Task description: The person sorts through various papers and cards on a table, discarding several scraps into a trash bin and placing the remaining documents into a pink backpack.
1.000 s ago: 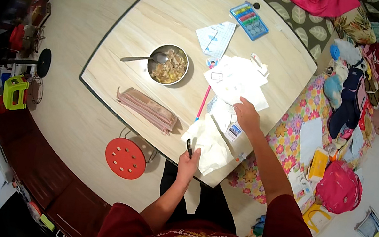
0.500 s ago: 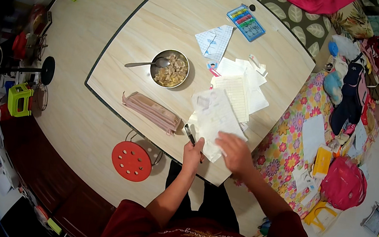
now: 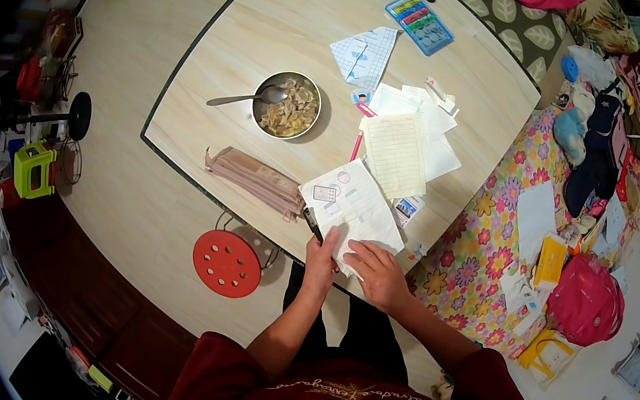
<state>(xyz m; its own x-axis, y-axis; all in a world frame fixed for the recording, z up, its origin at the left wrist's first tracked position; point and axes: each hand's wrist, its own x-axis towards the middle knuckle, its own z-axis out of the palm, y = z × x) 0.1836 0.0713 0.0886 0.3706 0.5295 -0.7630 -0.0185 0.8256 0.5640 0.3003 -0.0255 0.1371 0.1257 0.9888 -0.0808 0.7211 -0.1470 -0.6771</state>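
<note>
White sheets of paper, with small purple drawings on the top one, lie at the table's near corner. My left hand is closed round a dark pen, its thumb over the sheets' near left edge. My right hand rests on the sheets' near edge, its fingers stretched out and slightly apart; its thumb is hidden. Just beyond lies a lined yellowish sheet over more white papers. A pinkish zipped pencil case is left of the pen.
A metal bowl of food with a spoon stands mid-table. Farther off are a folded checked paper and a blue case of coloured pieces. A red round stool stands below the table edge; a flowered cloth lies at right.
The top sheets have come down toward me and now lie flatter, uncovering more of the lined sheet and a pink pencil. My right hand has moved left and nearer, onto the sheets' near edge.
</note>
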